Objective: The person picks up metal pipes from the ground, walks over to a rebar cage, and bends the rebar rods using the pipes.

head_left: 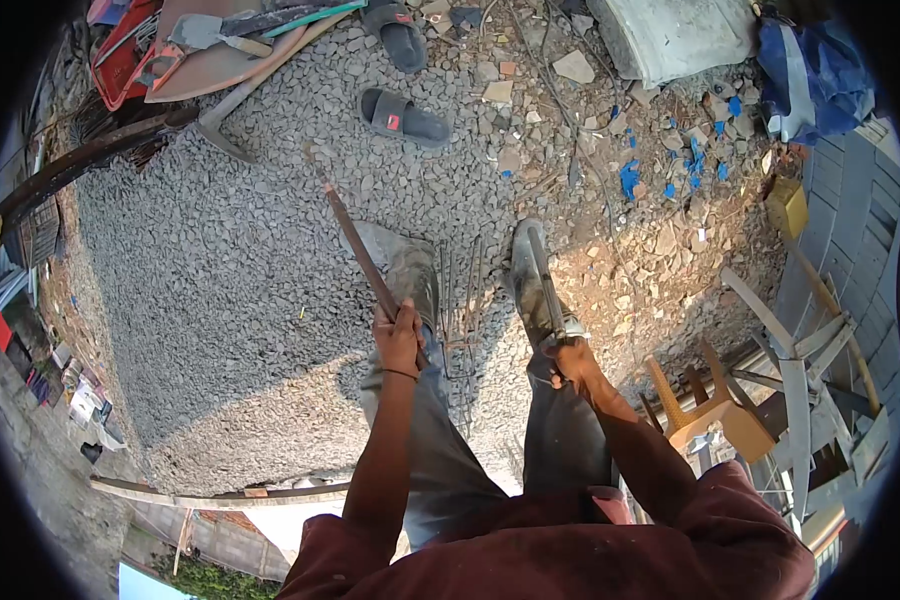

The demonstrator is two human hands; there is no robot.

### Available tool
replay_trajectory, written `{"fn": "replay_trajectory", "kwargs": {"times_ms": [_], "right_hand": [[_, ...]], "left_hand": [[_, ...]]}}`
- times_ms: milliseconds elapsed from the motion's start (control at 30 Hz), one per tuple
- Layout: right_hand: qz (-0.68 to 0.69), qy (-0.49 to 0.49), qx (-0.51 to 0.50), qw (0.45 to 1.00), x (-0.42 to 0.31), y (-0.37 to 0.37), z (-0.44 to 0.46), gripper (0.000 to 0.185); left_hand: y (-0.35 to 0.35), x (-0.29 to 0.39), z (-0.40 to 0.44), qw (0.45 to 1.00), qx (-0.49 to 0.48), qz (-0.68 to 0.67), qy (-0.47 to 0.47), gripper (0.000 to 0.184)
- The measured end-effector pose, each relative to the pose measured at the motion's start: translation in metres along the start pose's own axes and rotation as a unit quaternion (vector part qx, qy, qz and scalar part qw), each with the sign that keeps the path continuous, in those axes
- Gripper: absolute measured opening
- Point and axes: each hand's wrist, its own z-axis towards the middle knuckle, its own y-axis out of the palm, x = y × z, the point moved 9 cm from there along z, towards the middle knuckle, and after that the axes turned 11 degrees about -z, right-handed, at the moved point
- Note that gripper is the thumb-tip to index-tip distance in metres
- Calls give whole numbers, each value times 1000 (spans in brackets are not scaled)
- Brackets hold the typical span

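Dark red cloth, the shirt (570,550), is nearest, down at 6 o'clock. Past it, the legs stand apart on small gray stones (220,280).

The left hand (398,340) is closed snugly round the brown bar (360,240), close to its low end. From there the bar slants up toward 11 o'clock, past the left foot (413,275). It looks stiff and hard, so it should not bend. It may feel a bit heavy at the far end, since most of it sticks out past the fist. Holding it nearer the middle should make it easier to lift. Its skin looks rough, so it should not slip much.

The right hand (568,362) is curled shut round the low end of the gray tool (546,275). That one points just shy of 12 o'clock, over the right foot (527,250). It looks like hard metal, stiff and not easy to break. The low end is the good place to hold; I cannot tell what shape the part inside the fist has.

Thin rods (446,290) lie between the feet. One slipper (404,116) is on the stones near 12 o'clock, blue scraps (630,180) are at 2, and a chair (720,430) is at 4.
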Motion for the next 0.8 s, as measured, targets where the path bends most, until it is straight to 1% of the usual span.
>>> {"fn": "replay_trajectory", "kwargs": {"times_ms": [33,67,100,133,167,200,267,333,400,433,467,500,533,567,600,633,667,700,733,767,800], "right_hand": [[-74,-73,-13,994,-22,-13,13,15],[-169,-63,39,983,-29,-34,36,20],[-327,-189,142,915,-46,-59,68,24],[-421,-250,210,847,-57,-77,100,28],[-425,-276,246,826,-87,-87,100,26],[-451,-292,280,795,-92,-102,136,27],[-455,-277,324,782,-102,-129,189,28],[-459,-247,323,790,-92,-155,263,27],[-480,-146,331,799,-84,-170,301,28],[-477,-200,433,738,-98,-161,291,31],[-468,-248,530,663,-107,-141,267,35],[-426,-353,531,642,-118,-109,245,40],[-378,-456,526,610,-128,-75,220,44],[-331,-459,406,718,-125,-46,233,44],[-273,-449,275,805,-112,-10,250,44],[-207,-394,123,887,-77,42,292,47],[-119,-329,5,937,-44,83,313,52],[-32,-239,-90,966,-8,125,332,59],[75,-152,-138,976,12,150,335,66],[78,-149,-136,976,13,162,327,66],[87,-128,-168,974,17,174,314,72]], "left_hand": [[0,-12,-9,1000,23,-17,-8,22],[-3,-22,-17,998,47,-33,-17,17],[-7,-30,-24,999,49,-18,-17,17],[-7,-39,-29,997,35,-56,-32,15],[-4,-48,-29,994,18,-95,-48,14],[-6,-52,-31,995,20,-82,-50,14],[-1,-58,-34,992,2,-100,-72,13],[-2,-73,-31,992,2,-84,-95,15],[-9,-94,-22,998,19,-58,-23,17],[-9,-109,-16,999,3,-52,-13,16],[-10,-124,-11,999,-13,-46,-3,16],[-1,-127,-9,998,33,44,-7,15],[-2,-136,-5,994,57,93,-5,15],[-3,-145,-1,987,82,141,-5,17],[-7,-157,3,986,80,143,-5,17],[-9,-163,13,983,66,164,39,18],[-12,-162,12,978,60,184,80,20],[-8,-159,12,978,44,176,104,23],[-7,-158,16,977,44,179,103,23],[-4,-158,21,978,37,177,100,25],[5,-153,23,980,32,173,94,26]]}}
